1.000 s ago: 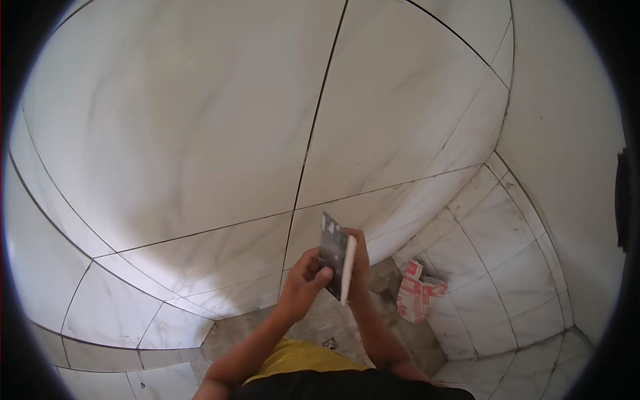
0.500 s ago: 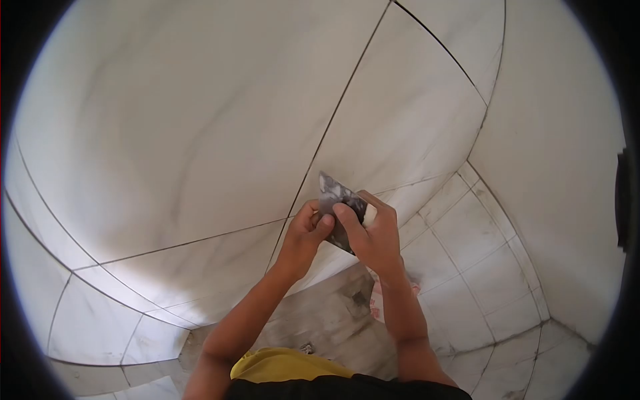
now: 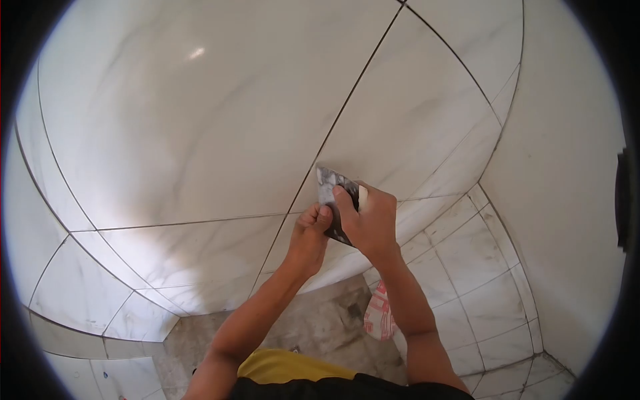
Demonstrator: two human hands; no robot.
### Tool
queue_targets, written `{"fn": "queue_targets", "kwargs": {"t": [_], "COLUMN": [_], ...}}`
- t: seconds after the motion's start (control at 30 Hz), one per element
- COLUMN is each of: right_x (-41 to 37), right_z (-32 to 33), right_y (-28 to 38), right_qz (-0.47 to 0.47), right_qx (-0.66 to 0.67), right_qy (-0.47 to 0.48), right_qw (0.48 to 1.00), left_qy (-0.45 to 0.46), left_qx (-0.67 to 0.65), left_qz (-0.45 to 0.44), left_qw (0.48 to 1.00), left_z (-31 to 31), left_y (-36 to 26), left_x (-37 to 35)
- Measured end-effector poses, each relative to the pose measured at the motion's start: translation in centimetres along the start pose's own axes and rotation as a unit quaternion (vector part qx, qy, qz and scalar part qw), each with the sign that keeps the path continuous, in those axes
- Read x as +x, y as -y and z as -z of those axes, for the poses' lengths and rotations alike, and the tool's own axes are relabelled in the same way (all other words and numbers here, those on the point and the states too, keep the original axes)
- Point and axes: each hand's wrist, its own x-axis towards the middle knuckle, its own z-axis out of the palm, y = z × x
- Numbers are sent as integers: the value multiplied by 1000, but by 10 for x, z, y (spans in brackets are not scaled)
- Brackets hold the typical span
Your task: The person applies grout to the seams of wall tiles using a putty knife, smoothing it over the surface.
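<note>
Both hands are engaged on 1 item, a thin dark plate (image 3: 328,192), held up in front of the tiled wall (image 3: 200,140). The right hand (image 3: 375,223) is closed around the plate's right side, thumb laid flat on the face and fingers out of sight behind. The left hand (image 3: 308,237) pinches the lower left edge, its thumb on the near side. The 2-sided hold appears chosen to steady the plate and control its angle; the right hand seems to bear the main grip, the left to brace or feel the edge.

The plate is tilted, with its narrow upper corner close to the dark joint (image 3: 349,100) between 2 large tiles. Contact with the wall cannot be confirmed. A pale, block-like piece (image 3: 363,198) shows beside the right thumb, partly covered; it may be a handle, which would explain the firmer grip there.

Materials: the plate is flat and stiff-looking, grey to near black, with whitish smears concentrated at the upper corner. The wall tiles are smooth and glossy, white with faint grey veining. The smaller-format tiles (image 3: 497,287) at right carry brownish soiling along the joints. The floor (image 3: 327,317) is dull, grey-brown and stained. A red-and-white printed wrapper (image 3: 378,315), creased and soft-looking, lies low beside the right forearm, partly hidden by it.
</note>
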Motion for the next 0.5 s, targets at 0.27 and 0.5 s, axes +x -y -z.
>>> {"fn": "queue_targets", "kwargs": {"t": [0.27,0.5], "right_x": [9,3], "right_z": [-5,-11], "right_y": [-3,-6], "right_qz": [35,29], "right_qx": [17,19], "right_qy": [-19,-28], "right_qw": [999,999], "left_qy": [-8,-24], "left_qx": [27,7], "left_qz": [-76,-64], "left_qw": [997,998], "left_z": [0,5], "left_y": [-5,14], "left_x": [2,5]}}
